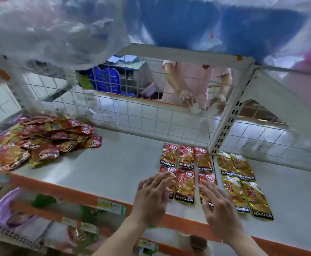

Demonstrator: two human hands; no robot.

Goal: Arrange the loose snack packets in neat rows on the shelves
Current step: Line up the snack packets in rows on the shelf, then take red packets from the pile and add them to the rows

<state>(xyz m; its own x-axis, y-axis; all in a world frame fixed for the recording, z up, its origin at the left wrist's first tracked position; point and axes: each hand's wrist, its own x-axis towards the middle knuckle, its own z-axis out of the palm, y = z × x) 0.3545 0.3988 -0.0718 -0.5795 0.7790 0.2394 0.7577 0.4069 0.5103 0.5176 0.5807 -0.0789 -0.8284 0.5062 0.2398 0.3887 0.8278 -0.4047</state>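
Both hands, the left hand (152,196) and the right hand (219,206), spread straight fingers (159,180), gripping nothing, over the front row of red packets (185,187) on the shelf (123,163), with yellow packets (243,182) just beside and a loose pile (44,143) far left.

Both forearms reach forward across the shelf's (114,163) front edge. The left hand (152,194) and right hand (218,204) are palm-down over it, fingers straight and spread.

Bare shelf (125,163) between loose packet pile (44,141) and red packet rows (186,169); wire mesh back (132,111), upright post (230,115) block behind.
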